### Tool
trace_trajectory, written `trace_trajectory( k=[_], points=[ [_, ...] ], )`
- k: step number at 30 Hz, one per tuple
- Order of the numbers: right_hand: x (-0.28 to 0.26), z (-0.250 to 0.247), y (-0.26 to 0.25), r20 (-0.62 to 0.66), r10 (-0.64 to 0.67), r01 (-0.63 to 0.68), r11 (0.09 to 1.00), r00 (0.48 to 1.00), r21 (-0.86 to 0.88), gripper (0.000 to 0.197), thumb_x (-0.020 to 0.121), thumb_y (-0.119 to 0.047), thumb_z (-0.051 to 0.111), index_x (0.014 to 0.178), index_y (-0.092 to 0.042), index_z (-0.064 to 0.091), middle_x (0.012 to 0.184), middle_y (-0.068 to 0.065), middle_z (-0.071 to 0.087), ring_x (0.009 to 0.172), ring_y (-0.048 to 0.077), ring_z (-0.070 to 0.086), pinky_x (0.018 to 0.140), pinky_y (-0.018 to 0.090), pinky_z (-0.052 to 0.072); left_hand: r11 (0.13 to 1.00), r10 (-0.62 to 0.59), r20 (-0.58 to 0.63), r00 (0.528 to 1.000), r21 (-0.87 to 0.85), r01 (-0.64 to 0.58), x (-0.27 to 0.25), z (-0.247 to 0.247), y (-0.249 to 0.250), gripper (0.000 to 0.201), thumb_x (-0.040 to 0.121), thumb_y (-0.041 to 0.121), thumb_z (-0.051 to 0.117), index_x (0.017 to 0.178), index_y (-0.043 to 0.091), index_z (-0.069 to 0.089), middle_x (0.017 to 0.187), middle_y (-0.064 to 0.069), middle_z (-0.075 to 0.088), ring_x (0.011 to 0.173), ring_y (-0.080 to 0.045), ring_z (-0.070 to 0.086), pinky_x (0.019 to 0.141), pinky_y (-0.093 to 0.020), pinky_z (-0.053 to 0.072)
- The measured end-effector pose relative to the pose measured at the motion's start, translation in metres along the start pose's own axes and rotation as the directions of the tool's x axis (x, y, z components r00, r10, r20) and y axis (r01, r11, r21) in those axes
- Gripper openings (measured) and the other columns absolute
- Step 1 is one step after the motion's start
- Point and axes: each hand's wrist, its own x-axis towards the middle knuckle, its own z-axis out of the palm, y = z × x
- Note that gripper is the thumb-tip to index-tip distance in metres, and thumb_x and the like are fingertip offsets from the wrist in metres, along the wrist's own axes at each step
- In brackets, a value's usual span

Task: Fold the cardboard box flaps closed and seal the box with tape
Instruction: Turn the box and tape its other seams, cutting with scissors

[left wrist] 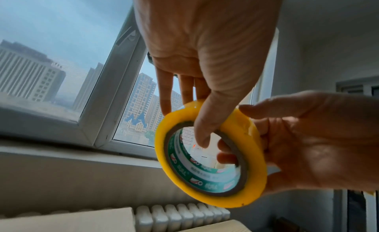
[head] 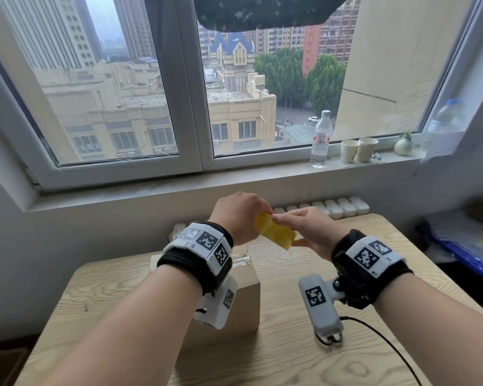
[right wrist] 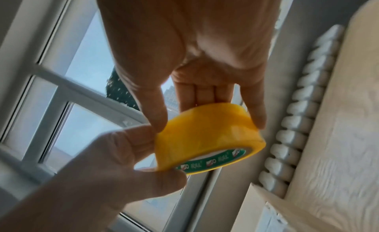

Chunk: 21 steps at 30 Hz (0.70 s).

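Evidently the taping step is being prepared: both hands hold the yellow tape roll (head: 275, 231) in the air above the cardboard box (head: 234, 291), which sits on the wooden table (head: 304, 363). The left hand (head: 236, 217) pinches the roll, thumb through its core; the right hand (head: 308, 228) grips its rim, fingers curled inside. Next, I judge, the loose end needs finding and peeling free.
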Motion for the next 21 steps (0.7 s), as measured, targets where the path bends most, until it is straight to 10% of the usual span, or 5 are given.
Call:
trace_trajectory(
  k=[12, 17, 21],
  points=[
    [0.0, -0.004, 0.003, -0.106, -0.058, 0.055, 0.998, 0.993, -0.03, 0.021, 0.078, 0.003, 0.06, 0.092, -0.005, 0.074, 0.099, 0.018, 0.07, 0.095, 0.032, 0.062, 0.092, 0.045, 0.052, 0.999, 0.033, -0.033, 0.999, -0.026, -0.033, 0.004, -0.007, 0.01, 0.031, 0.082, 0.024, 0.062, 0.11, 0.037, 0.067, 0.106, 0.009, 0.067, 0.1, -0.017, 0.06, 0.076, -0.03, 0.048],
    [-0.004, -0.015, 0.005, 0.147, -0.094, 0.126, 0.965, 0.985, -0.229, 0.037, 0.076, 0.005, 0.069, 0.109, -0.012, 0.066, 0.106, 0.01, 0.069, 0.099, 0.023, 0.064, 0.089, 0.034, 0.052, 0.984, -0.027, -0.011, 1.0, -0.178, 0.025, 0.005, -0.003, 0.0, 0.037, 0.079, 0.014, 0.068, 0.111, 0.032, 0.068, 0.109, 0.006, 0.068, 0.104, -0.019, 0.059, 0.087, -0.034, 0.051],
    [-0.002, -0.011, -0.003, 0.033, -0.157, 0.159, 0.933, 0.987, -0.323, 0.03, 0.076, -0.011, 0.078, 0.105, -0.011, 0.071, 0.093, 0.0, 0.072, 0.087, 0.013, 0.067, 0.08, 0.028, 0.051, 0.959, -0.074, -0.14, 0.987, -0.281, 0.032, 0.014, 0.009, -0.004, 0.047, 0.076, 0.007, 0.07, 0.116, 0.032, 0.066, 0.117, 0.01, 0.067, 0.108, -0.012, 0.06, 0.093, -0.029, 0.047]
  ],
)
